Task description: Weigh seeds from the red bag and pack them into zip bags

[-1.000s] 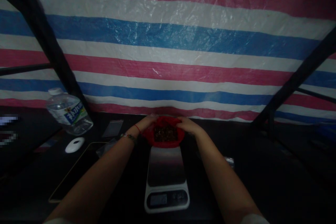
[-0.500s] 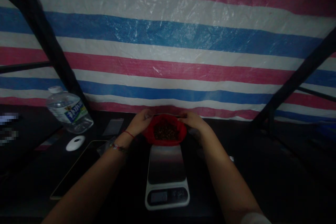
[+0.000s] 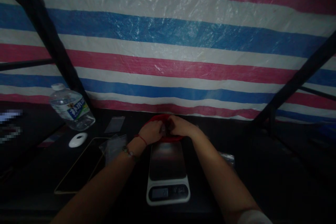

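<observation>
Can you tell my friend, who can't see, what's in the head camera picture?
A person's left grip and right grip reach into a red container at the far end of a scale on a dark table. A clear bottle stands to the left, and a striped plastic sheet hangs behind.

I see thin red cord point(image 3: 142, 138) plus beaded bracelet point(image 3: 129, 152), left wrist point(image 3: 135, 146); pale sleeve point(image 3: 254, 217) edge, right arm point(image 3: 215, 168).

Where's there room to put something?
The table right of the silvery packet looks bare; so does the strip between left forearm and scale. It's crowded around the left hand, right hand and red container, and leftward: bottle, mouse, clear bags.
</observation>
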Demonstrator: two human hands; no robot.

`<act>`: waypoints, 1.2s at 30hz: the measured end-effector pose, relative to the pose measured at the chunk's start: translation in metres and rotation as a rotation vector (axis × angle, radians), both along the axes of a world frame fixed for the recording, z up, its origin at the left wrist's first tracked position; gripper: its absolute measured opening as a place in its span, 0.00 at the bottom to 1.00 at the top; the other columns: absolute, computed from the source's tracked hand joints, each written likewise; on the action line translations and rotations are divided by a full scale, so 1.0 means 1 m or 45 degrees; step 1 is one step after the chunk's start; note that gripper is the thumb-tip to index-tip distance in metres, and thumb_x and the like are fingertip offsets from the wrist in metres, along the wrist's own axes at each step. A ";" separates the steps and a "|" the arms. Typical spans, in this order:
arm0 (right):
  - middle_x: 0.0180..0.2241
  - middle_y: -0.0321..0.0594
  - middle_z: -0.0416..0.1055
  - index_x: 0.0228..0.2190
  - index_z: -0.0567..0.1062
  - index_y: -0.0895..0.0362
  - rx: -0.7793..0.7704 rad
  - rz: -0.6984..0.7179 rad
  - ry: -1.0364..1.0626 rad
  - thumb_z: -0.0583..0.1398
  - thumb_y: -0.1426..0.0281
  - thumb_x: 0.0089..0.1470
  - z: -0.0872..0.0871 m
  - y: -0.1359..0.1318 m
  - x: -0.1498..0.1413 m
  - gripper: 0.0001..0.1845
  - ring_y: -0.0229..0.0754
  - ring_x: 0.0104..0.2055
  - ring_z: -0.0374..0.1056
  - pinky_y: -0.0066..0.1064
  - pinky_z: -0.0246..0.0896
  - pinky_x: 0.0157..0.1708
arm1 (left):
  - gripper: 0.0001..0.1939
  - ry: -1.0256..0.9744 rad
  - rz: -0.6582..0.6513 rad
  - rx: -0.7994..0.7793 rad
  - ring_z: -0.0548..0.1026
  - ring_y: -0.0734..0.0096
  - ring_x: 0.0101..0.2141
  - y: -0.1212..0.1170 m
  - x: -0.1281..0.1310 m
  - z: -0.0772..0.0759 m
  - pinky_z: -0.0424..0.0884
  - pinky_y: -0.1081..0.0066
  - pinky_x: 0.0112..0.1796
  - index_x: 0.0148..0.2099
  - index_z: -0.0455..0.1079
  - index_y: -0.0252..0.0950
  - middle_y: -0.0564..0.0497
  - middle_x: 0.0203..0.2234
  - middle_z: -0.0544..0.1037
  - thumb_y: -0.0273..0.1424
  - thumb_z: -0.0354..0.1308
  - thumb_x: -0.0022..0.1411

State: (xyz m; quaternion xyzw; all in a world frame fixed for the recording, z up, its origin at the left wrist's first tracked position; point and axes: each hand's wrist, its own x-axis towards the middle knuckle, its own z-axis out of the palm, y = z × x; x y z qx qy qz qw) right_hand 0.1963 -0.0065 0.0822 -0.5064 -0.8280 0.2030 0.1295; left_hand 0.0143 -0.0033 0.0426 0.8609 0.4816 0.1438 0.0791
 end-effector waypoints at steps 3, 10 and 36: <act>0.43 0.51 0.75 0.46 0.73 0.61 0.072 -0.120 -0.250 0.63 0.76 0.42 0.006 -0.003 0.001 0.26 0.50 0.44 0.71 0.31 0.63 0.42 | 0.10 0.009 0.025 -0.028 0.74 0.59 0.36 -0.004 -0.001 -0.004 0.66 0.64 0.37 0.40 0.69 0.36 0.41 0.37 0.77 0.33 0.50 0.58; 0.42 0.60 0.75 0.40 0.78 0.66 0.061 -0.112 -0.566 0.53 0.80 0.52 -0.005 -0.006 -0.007 0.17 0.53 0.45 0.72 0.36 0.62 0.46 | 0.08 -0.078 -0.058 -0.084 0.74 0.63 0.35 -0.006 -0.003 -0.004 0.65 0.67 0.36 0.38 0.68 0.36 0.44 0.36 0.76 0.33 0.54 0.56; 0.29 0.42 0.77 0.30 0.79 0.59 -0.032 -0.030 0.020 0.63 0.70 0.44 -0.038 0.014 -0.023 0.08 0.40 0.29 0.70 0.26 0.55 0.25 | 0.10 -0.535 -0.108 -0.062 0.73 0.69 0.39 0.006 -0.018 -0.018 0.68 0.69 0.41 0.43 0.68 0.38 0.50 0.39 0.76 0.30 0.51 0.59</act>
